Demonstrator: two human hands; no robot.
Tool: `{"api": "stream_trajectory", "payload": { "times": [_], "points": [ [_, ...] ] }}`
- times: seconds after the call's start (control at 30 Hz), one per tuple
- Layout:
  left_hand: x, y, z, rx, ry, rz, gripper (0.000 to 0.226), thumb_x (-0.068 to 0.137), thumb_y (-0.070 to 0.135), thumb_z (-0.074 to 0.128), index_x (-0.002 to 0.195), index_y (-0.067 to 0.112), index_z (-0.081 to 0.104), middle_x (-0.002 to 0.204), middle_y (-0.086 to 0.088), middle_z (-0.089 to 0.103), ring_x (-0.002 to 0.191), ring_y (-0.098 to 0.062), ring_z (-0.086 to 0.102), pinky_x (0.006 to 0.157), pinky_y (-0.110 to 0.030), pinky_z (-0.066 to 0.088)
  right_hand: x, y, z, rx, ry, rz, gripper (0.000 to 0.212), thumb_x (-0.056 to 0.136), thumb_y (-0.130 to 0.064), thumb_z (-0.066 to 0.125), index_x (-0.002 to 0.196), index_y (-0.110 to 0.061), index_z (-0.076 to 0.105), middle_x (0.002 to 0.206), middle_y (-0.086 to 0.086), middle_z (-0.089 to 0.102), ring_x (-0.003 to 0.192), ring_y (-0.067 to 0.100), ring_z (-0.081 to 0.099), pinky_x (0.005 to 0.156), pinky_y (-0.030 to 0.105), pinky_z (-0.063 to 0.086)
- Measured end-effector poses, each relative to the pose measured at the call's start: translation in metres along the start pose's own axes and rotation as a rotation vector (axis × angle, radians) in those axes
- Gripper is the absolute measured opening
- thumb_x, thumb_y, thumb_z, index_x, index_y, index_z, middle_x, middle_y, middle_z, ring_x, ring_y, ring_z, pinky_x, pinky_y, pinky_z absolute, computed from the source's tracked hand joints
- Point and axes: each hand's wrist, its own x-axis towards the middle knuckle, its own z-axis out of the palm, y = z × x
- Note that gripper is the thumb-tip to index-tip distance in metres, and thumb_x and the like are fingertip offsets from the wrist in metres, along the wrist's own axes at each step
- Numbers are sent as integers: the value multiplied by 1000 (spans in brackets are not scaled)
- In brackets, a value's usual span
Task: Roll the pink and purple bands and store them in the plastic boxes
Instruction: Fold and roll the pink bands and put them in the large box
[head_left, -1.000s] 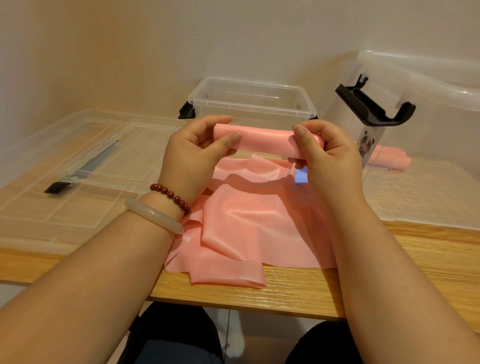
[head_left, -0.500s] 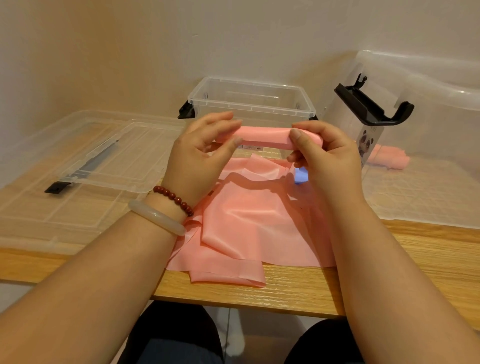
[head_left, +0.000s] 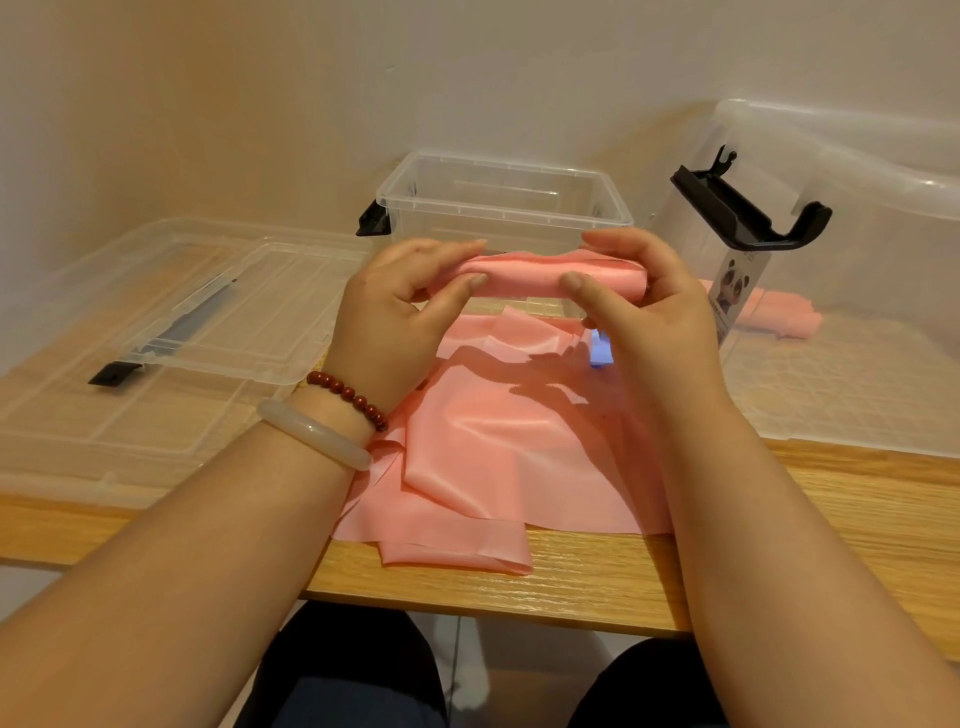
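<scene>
Pink band (head_left: 540, 275): you hold its rolled part above the table (head_left: 571, 587), in front of the small plastic box (head_left: 504, 208). The loose tail drapes down and lies crumpled on the table.

Change vs. a second ago: your thumbs have moved inward under the roll, which looks about one turn fatter. The tail is hardly shorter.

Judgement: rolling is midway, with much length left.

Left hand (head_left: 395, 312): fingers curled over the top, thumb beneath, pinching the roll's left end.

Right hand (head_left: 649, 312): same grip on the right end.

A second pink roll (head_left: 779, 314) already lies in the large box (head_left: 857, 218).
</scene>
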Motion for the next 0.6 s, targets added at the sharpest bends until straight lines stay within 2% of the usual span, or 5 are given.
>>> {"api": "stream_trajectory", "payload": {
  "times": [0.13,0.27,0.43,0.53,0.6],
  "points": [
    [-1,2,0,-29,-36,-19,29,89,18,67,117,23,65,103,13,58,95,14,51,80,-5,40,1,0,-1,57,15,-1,16,83,-11,76,93,-23,70,84,-17,67,76,-1,65,66,18,54],
    [-1,6,-2,-147,-85,-74,37,80,15,77,114,25,63,112,6,58,102,5,55,83,-8,46,3,3,-2,108,55,51,13,83,-13,76,86,-25,72,79,-14,68,70,9,66,66,28,55],
    [-1,10,-3,-179,-49,-83,29,82,13,75,103,30,64,101,16,61,94,4,59,79,-9,46,3,5,-1,119,84,54,13,83,-13,75,84,-25,71,79,-13,68,68,8,66,65,24,54],
    [-1,10,-3,-182,-40,-114,29,83,14,74,99,36,64,99,14,63,93,-1,61,79,-10,47,4,8,0,-18,102,-9,13,84,-18,76,83,-29,69,83,-12,67,75,1,62,65,19,52],
    [-1,9,-3,-168,-49,-121,27,83,15,73,99,36,65,98,15,64,92,-6,62,78,-11,47,6,12,-1,-204,94,-131,9,84,-22,75,87,-28,68,88,-14,65,85,1,60,75,22,52]
  ]
}}
